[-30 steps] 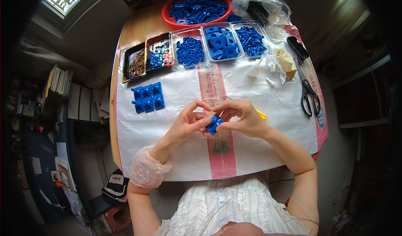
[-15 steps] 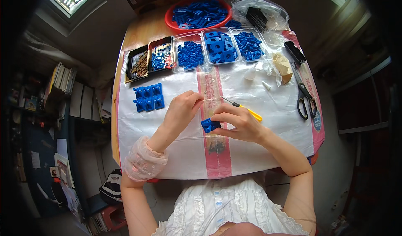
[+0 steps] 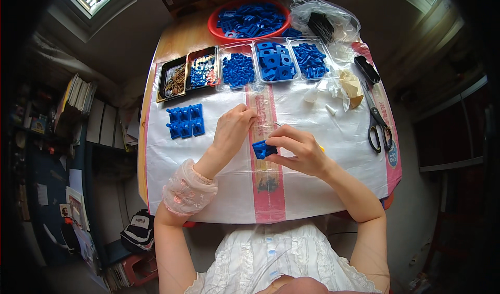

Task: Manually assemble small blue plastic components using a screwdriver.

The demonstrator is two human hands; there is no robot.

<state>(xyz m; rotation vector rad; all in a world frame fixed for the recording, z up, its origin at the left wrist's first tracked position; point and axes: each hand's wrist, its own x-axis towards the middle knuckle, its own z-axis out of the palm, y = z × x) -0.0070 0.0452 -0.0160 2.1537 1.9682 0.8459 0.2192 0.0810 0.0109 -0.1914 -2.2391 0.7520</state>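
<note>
My right hand grips a small blue plastic part over the white sheet near the table's middle, with a yellow-handled tool partly hidden under its fingers. My left hand hovers just left of it with curled fingers, close to the pink stripe; whether it pinches anything I cannot tell. A cluster of finished blue parts lies to the left of my left hand.
Clear trays of blue pieces and black trays of small hardware line the far side, behind them a red bowl of blue parts and a plastic bag. Scissors and crumpled paper lie at right.
My left hand has let go of the blue part and moved up and left. My right hand now holds the part alone.
</note>
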